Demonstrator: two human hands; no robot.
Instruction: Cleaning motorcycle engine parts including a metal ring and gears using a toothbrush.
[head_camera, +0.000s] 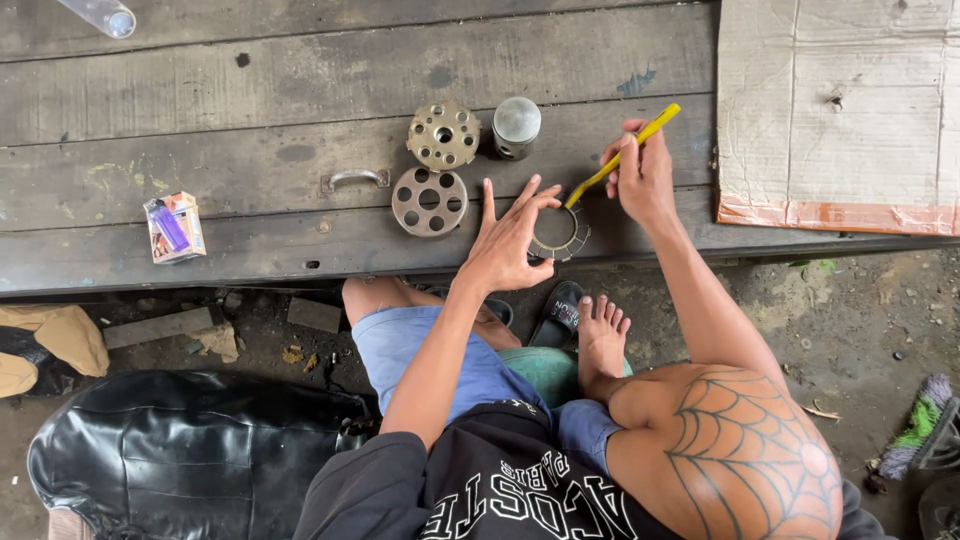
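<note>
- We note the left hand (508, 243) spread, fingertips pinning a ring-shaped friction plate (560, 236) on the wooden platform (250, 110).
- We note the right hand (640, 172) clamped on a yellow-handled tool (622, 156), tip at the ring.

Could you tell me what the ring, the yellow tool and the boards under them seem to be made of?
The ring under the left hand looks like dull grey metal with segmented pads, though the facing material is unclear. The yellow tool in the right hand looks like glossy plastic. The boards are weathered, stained grey wood with visible grain.
</note>
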